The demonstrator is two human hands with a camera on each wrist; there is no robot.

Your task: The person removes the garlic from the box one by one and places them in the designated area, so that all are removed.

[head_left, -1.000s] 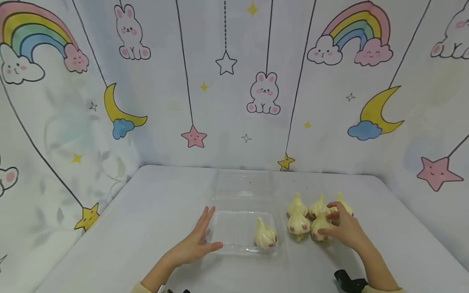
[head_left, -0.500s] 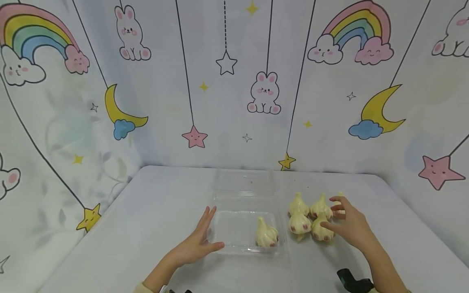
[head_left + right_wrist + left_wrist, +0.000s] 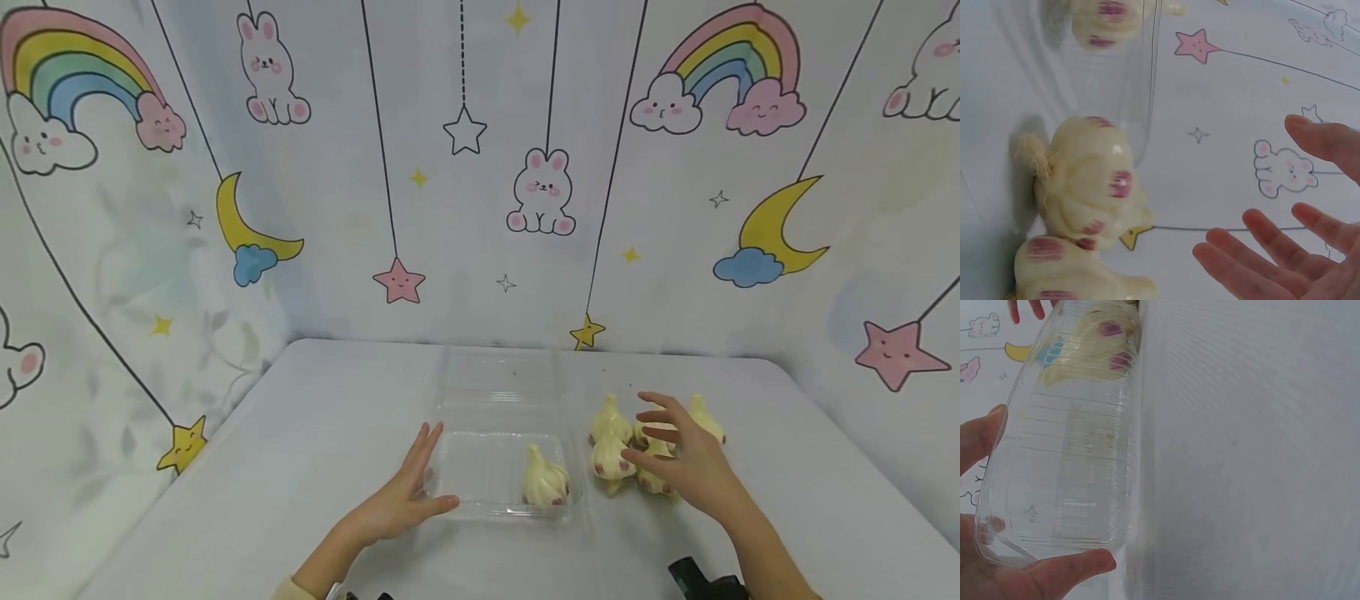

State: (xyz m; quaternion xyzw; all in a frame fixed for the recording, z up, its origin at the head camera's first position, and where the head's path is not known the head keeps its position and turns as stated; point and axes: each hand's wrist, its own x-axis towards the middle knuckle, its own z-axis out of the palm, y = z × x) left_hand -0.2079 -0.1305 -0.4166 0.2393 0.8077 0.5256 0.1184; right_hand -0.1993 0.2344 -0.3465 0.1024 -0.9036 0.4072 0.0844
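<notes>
A clear hinged plastic box (image 3: 480,475) lies with its lid folded back, one garlic bulb (image 3: 545,477) at its right end. My left hand (image 3: 397,500) rests against the box's left end, thumb and fingers spread straight around the corner, as the left wrist view also shows. Over the garlic bulbs to the right of the box hovers my right hand (image 3: 693,458), fingers parted and nothing between them. In the right wrist view a garlic bulb (image 3: 1091,181) with purple patches and a rooty end lies beside the box, apart from the fingers. My right hand partly hides some bulbs.
Several garlic bulbs (image 3: 611,454) lie grouped right of the box, one more garlic bulb (image 3: 705,417) at their far right. The box's lid (image 3: 498,375) lies flat toward the back. A patterned curtain (image 3: 450,208) surrounds the white table (image 3: 337,392).
My right hand first rises off the front right bulb, shifting right, then moves left over the group. My left hand, the box and the bulbs stay in place.
</notes>
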